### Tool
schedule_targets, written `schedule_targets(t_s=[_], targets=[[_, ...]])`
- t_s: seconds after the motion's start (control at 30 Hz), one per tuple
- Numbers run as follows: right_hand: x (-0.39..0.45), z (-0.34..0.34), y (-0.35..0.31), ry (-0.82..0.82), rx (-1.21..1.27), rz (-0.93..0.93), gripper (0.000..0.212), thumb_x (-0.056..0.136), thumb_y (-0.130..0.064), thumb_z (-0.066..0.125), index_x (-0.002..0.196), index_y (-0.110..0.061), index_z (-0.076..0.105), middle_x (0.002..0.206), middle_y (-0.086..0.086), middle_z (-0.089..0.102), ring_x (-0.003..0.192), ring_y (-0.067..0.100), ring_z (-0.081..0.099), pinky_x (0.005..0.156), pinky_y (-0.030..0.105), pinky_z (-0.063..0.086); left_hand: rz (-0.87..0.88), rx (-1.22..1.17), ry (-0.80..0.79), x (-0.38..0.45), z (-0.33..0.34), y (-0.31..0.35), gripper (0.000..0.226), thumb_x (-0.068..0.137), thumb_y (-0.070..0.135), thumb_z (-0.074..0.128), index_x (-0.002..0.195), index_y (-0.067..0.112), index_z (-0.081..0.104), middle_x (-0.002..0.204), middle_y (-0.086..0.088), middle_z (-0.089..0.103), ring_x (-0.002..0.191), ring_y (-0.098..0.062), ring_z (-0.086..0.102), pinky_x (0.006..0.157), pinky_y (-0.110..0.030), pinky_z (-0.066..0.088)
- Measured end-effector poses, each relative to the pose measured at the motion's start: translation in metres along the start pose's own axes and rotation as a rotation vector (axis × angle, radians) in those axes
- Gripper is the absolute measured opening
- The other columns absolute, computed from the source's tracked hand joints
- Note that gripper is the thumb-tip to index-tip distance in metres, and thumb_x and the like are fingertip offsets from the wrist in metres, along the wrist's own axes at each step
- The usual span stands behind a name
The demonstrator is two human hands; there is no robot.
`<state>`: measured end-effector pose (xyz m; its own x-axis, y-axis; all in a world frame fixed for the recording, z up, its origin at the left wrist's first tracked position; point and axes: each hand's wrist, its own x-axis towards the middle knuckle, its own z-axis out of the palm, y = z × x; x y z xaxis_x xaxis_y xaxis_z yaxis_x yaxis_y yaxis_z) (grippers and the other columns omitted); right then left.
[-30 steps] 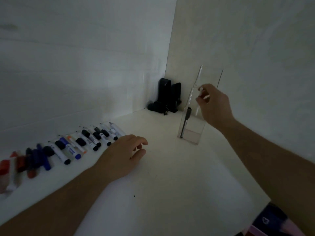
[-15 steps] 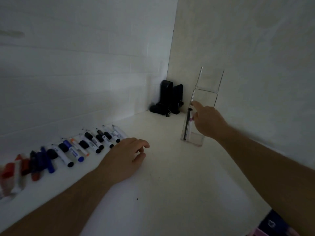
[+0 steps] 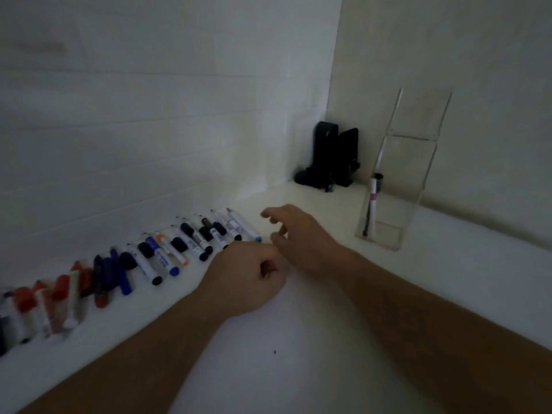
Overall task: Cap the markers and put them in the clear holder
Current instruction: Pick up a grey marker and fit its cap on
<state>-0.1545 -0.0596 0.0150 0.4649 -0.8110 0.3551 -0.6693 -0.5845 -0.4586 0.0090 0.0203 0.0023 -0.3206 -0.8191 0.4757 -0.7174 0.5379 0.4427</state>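
A tall clear holder (image 3: 415, 162) stands at the right near the wall, with one capped marker (image 3: 372, 201) upright inside it. A row of several markers and loose caps (image 3: 191, 240) lies along the left wall on the white surface. The rightmost marker (image 3: 243, 225) is uncapped, its tip pointing to the wall. My right hand (image 3: 298, 237) hovers with spread fingers just right of that marker, holding nothing. My left hand (image 3: 248, 276) rests on the surface in a loose fist beside the row, with nothing visible in it.
Red markers and caps (image 3: 56, 297) lie at the row's left end, blue ones (image 3: 110, 273) beside them. A black object (image 3: 331, 156) sits in the far corner. White walls close in at the left and back right.
My right hand left the clear holder and swung left to the near end of the marker row. My left hand curled into a fist. The view shifted left.
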Motion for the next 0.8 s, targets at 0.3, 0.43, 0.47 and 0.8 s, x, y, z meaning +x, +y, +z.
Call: schedule_targets(t_s=[0.3,0.43,0.47,0.8], targets=[[0.038,0.021,0.003,-0.085,-0.315,-0.088,0.027,0.099,-0.032,0.048,0.111,-0.015,0.065,0.091,0.010,0.051,0.084,0.033,0.058,0.069,0.037,0.045,-0.011,-0.083,0.049,0.004,0.002,-0.002,0.012,0.072,0.024,0.057,0.063,0.021,0.050,0.055,0.002,0.050,0.052,-0.017,0.049,0.048,-0.041,0.043],[0.019,0.015,0.018,-0.050,-0.424,0.072,0.027,0.100,-0.046,0.041,0.110,-0.025,0.054,0.088,0.002,0.053,0.072,0.022,0.049,0.060,0.032,0.034,-0.040,-0.035,0.049,0.004,0.000,0.003,0.010,0.078,0.027,0.058,0.069,0.023,0.057,0.058,0.006,0.055,0.056,-0.011,0.054,0.053,-0.039,0.048],[0.012,0.015,0.022,0.002,-0.407,0.092,0.024,0.101,-0.047,0.041,0.097,-0.025,0.048,0.081,-0.002,0.051,0.068,0.021,0.050,0.057,0.032,0.034,-0.053,-0.008,0.055,0.004,0.000,0.004,0.010,0.080,0.029,0.058,0.071,0.025,0.059,0.060,0.007,0.056,0.058,-0.009,0.055,0.054,-0.038,0.049],[-0.011,0.002,0.024,0.203,-0.091,0.130,0.046,0.104,-0.045,0.041,0.143,-0.020,0.046,0.102,0.007,0.069,0.086,0.024,0.063,0.071,0.035,0.048,-0.488,0.422,0.041,0.054,-0.039,-0.030,0.044,0.083,0.050,0.054,0.125,0.037,0.061,0.117,0.004,0.061,0.117,-0.029,0.047,0.099,-0.040,0.038]])
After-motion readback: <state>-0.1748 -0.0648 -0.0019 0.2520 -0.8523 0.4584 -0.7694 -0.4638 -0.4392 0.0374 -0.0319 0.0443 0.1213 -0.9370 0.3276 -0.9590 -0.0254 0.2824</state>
